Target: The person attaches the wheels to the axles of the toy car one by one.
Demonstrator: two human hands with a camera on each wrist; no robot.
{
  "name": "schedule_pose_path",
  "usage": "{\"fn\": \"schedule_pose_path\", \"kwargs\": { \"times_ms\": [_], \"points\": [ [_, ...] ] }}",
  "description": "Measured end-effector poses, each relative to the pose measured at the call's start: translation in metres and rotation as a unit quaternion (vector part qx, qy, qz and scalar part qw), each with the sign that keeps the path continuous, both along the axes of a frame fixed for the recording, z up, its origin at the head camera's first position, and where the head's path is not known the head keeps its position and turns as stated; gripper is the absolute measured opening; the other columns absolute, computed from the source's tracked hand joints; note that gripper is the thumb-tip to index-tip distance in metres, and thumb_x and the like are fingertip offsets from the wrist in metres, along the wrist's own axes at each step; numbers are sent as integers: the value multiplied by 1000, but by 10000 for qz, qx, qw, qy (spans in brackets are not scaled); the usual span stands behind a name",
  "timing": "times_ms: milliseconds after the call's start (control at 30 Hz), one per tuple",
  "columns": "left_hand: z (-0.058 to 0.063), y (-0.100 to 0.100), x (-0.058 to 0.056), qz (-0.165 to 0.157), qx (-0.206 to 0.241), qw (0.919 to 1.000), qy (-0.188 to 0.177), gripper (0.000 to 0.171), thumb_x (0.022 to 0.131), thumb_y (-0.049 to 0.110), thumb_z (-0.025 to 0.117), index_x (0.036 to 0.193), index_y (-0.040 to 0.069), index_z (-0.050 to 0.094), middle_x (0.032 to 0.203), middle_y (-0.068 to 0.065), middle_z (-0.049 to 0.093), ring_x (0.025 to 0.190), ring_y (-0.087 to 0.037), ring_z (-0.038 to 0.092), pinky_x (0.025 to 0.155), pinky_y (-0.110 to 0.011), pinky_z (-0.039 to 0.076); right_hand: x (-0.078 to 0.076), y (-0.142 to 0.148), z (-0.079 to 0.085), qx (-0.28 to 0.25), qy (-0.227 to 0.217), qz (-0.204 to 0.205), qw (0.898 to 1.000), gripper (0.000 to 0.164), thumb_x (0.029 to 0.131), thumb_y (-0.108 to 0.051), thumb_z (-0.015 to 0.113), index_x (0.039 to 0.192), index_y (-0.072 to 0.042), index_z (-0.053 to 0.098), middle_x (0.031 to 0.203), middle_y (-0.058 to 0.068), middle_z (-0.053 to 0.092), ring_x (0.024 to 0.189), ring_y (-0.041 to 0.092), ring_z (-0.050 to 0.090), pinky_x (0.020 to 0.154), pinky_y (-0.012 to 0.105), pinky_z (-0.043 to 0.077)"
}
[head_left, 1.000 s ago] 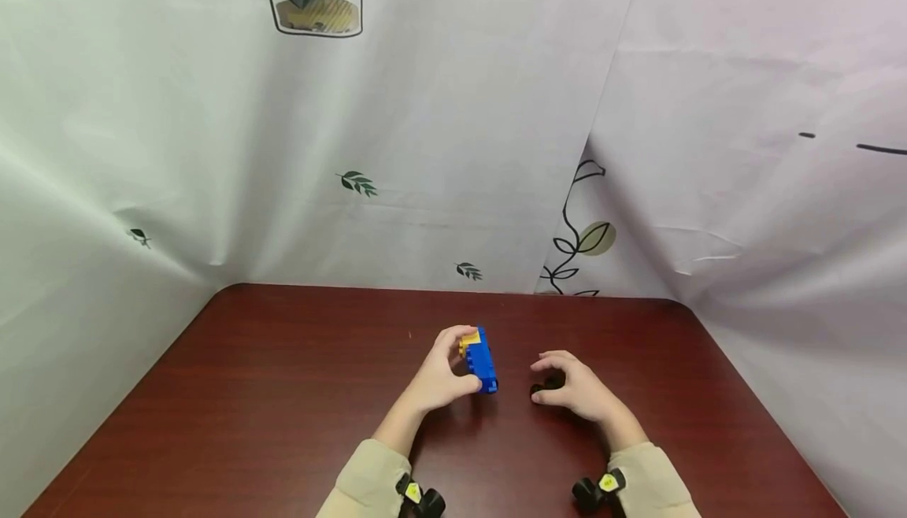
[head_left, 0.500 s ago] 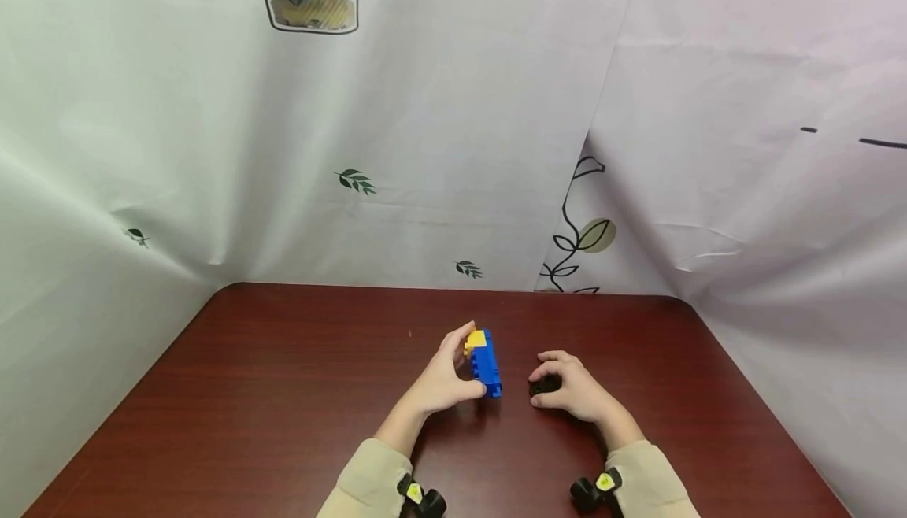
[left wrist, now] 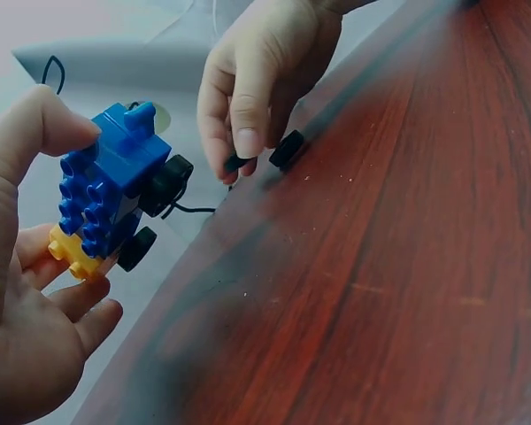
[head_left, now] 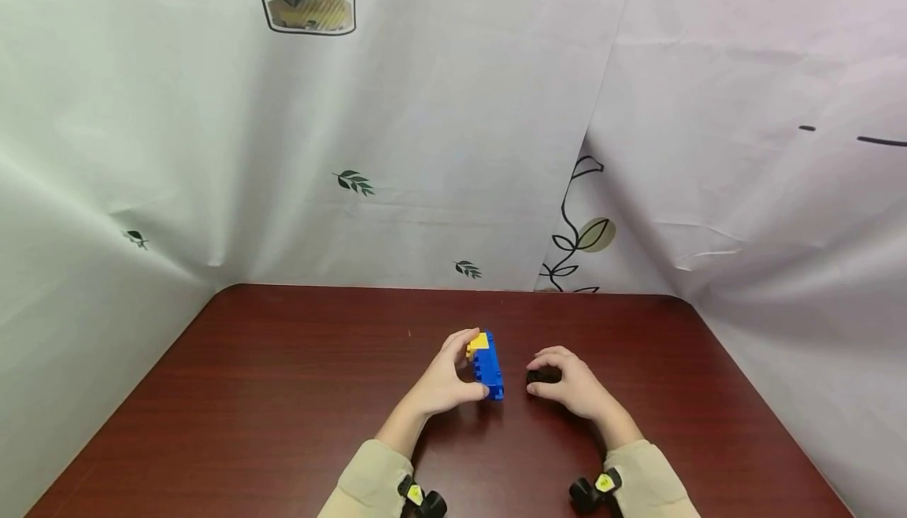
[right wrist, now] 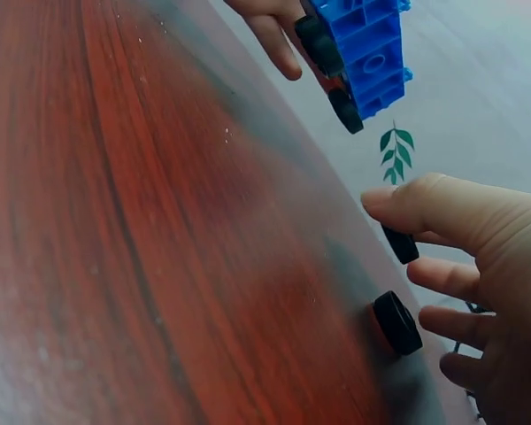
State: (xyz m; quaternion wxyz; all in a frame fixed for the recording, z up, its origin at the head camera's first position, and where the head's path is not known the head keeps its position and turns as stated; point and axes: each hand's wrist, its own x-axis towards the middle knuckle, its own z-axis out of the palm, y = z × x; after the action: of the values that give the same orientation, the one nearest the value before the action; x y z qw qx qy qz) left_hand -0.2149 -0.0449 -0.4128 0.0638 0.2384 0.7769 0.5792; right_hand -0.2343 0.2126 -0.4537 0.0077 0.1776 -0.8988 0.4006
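Observation:
My left hand (head_left: pixel 441 382) grips a toy car (head_left: pixel 489 372) made of blue building blocks, with a yellow block at one end. Its thumb presses the blue end, and the fingers reach round the yellow one. Black wheels (left wrist: pixel 165 184) sit along one side of the car in the left wrist view, and its hollow blue underside (right wrist: pixel 367 57) faces the right wrist camera. To the right, my right hand (head_left: pixel 577 388) pinches a loose black wheel (right wrist: pixel 401 244) between thumb and finger. A second loose wheel (right wrist: pixel 396 324) stands on edge close by the other fingers, apparently on the table.
Both hands are over a dark red-brown wooden table (head_left: pixel 283 392). A pale printed cloth (head_left: pixel 425 109) hangs behind it and along the sides. Small black devices (head_left: pixel 429 502) are strapped to both wrists.
The toy car has shifted slightly right with my left hand and turned a little. My right hand has moved slightly left and away from me, its fingers closer round the black wheel.

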Motion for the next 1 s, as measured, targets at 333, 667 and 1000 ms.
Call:
{"fn": "schedule_pose_path", "kwargs": {
  "times_ms": [333,667,1000],
  "points": [
    [-6,1,-3,-85,303,9990,-306,84,73,7,73,144,-2,30,141,-24,42,128,-39,46,107,-52,35,0,-6,3,-28,128,-418,9990,31,79,-23,77,107,-15,70,107,-1,66,101,18,58,91,46,48],
    [-3,1,1,-77,210,9994,-260,81,74,8,71,143,-3,31,140,-26,43,130,-40,44,108,-53,33,1,-7,8,-287,201,-848,9958,30,81,-18,75,109,-13,68,95,3,62,83,17,52,64,27,49],
    [-24,3,-9,42,42,9999,-120,85,74,12,73,146,1,29,143,-22,40,132,-42,41,107,-53,35,-3,-11,18,-719,442,-836,9929,26,81,-19,75,103,-13,65,97,2,65,84,15,57,69,24,50]
  ]
}}
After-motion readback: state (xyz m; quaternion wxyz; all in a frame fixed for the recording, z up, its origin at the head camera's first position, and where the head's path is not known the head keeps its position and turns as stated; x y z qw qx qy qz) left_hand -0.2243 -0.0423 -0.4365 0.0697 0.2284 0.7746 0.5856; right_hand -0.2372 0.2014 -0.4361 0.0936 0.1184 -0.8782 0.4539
